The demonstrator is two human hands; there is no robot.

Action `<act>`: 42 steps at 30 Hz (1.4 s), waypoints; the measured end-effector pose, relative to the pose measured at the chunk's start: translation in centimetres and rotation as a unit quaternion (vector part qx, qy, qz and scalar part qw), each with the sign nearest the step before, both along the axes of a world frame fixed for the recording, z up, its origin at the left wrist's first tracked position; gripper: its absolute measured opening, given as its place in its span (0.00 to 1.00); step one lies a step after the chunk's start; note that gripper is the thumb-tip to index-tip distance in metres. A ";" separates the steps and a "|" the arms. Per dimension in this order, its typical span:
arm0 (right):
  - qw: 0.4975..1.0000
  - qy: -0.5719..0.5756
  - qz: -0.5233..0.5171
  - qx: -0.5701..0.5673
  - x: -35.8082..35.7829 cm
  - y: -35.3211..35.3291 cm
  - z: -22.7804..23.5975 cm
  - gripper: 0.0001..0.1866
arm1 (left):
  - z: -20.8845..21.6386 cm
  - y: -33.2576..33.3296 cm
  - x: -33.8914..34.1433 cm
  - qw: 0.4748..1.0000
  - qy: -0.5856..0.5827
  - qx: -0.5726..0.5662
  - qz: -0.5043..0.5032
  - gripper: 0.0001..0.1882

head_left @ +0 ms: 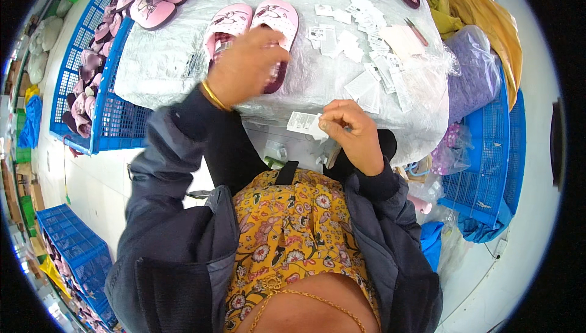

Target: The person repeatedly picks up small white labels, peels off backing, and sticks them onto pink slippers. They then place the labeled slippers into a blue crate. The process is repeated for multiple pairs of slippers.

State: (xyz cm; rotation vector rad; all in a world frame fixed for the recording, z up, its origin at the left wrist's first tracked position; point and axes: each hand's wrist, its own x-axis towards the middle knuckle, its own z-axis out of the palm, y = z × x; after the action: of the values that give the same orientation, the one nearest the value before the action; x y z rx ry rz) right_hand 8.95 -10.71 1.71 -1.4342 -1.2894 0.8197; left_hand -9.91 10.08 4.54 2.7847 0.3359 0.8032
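A pair of pink slippers (278, 17) with plaid insoles and a dark drawing on the straps lies on the plastic-covered table (165, 58). Over them is my left hand (250, 67), smeared by motion, hiding part of both slippers; its grip does not show clearly. At the table's near edge, my right hand (354, 128) pinches a small white printed label (303, 123) between thumb and fingers. More white labels (329, 43) are scattered on the table to the right of the slippers.
More pink slippers (152, 12) line the table's far edge. Slippers fill a blue crate (122, 122) on the left; another blue crate (482, 162) stands on the right, by a purple wrapped bundle (473, 73). A thin reddish tool (417, 31) lies near the labels.
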 end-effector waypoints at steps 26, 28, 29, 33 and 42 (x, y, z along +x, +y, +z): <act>0.996 0.040 0.023 -0.079 0.0 13.8 0.5 0.09 | -1.8 7.3 1.8 0.989 0.114 0.093 -0.007 0.16; 0.995 0.025 0.007 -0.091 0.0 14.8 -0.9 0.11 | -1.9 8.0 2.1 0.973 0.149 0.166 -0.057 0.14; 0.996 0.010 0.001 -0.088 0.0 15.2 -1.4 0.12 | -2.0 8.3 2.2 0.962 0.166 0.201 -0.081 0.14; 0.994 -0.039 -0.014 -0.104 -0.3 16.0 -2.1 0.16 | -4.1 8.6 3.2 0.991 0.110 0.068 0.034 0.11; 0.989 -0.045 0.018 -0.139 0.5 17.3 -3.2 0.19 | -4.4 9.2 3.0 0.987 0.153 -0.050 0.029 0.11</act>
State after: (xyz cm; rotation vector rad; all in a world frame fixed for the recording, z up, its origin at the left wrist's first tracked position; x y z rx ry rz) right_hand 9.49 6.59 -1.53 -1.6877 -1.3105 0.9996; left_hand -6.90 19.29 0.13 2.8110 0.4971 0.3550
